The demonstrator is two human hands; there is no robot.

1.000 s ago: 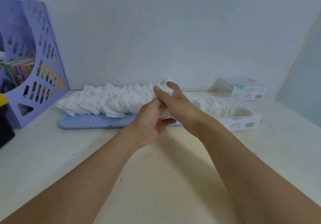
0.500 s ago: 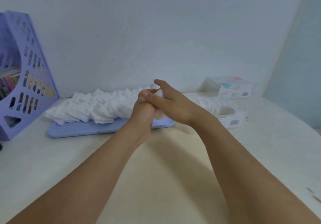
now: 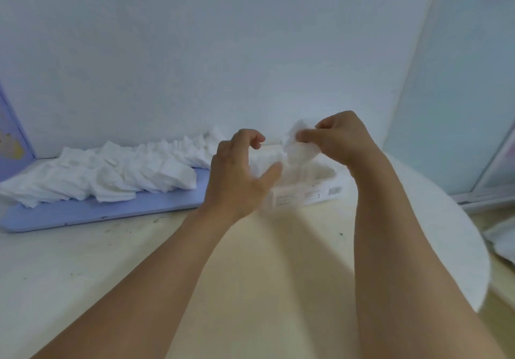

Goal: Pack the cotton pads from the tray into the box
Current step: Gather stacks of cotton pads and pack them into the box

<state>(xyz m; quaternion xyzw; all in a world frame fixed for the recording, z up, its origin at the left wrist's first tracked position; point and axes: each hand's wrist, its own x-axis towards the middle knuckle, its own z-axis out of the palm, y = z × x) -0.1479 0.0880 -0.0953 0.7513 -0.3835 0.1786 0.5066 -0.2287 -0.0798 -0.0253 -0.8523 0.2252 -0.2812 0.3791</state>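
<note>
**Hands separated above the box, pads in the right hand**

The right hand (image 3: 341, 138) holds a small bunch of cotton pads (image 3: 299, 148) pinched between thumb and curled fingertips, raised just above the open white box (image 3: 306, 191). The left hand (image 3: 237, 174) holds nothing: its fingers are loosely curled, the thumb stretched out toward the box, the palm turned toward the right hand. Half a second earlier the two hands were pressed together over the right end of the tray, with the pads hidden between them; they now stand apart, the right hand having carried the pads to the right, over the box. The box rests on the cream table (image 3: 250, 261), touching the right end of the lavender tray (image 3: 97, 211); pads stand packed in its left part, and its right end shows a bare cavity. A long heap of loose pads (image 3: 111, 172) lies along the tray, much as before. The view has swung to the right since the earlier pictures: only a sliver of the purple file rack (image 3: 11, 141) shows at the left edge, and the second box by the wall is out of sight. The picture is somewhat blurred.
</note>
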